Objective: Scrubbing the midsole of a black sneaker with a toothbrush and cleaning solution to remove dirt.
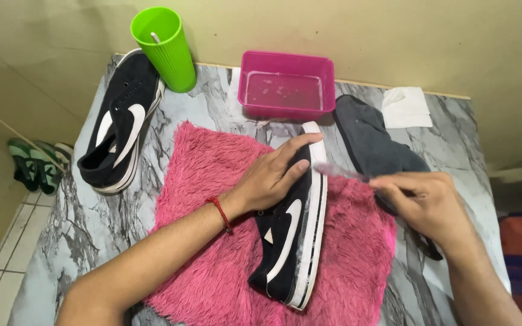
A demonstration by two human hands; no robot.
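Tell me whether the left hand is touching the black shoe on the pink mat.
Touching. The head view shows the left hand lying flat on the black shoe, fingers pressed along its upper with no gap.

I saw a marbled counter point(92, 223) carrying a pink rug point(212, 169), black shoe point(122, 130), green cup point(165, 48), magenta tub point(285, 84), grey cloth point(373, 142), white tissue point(406, 107).
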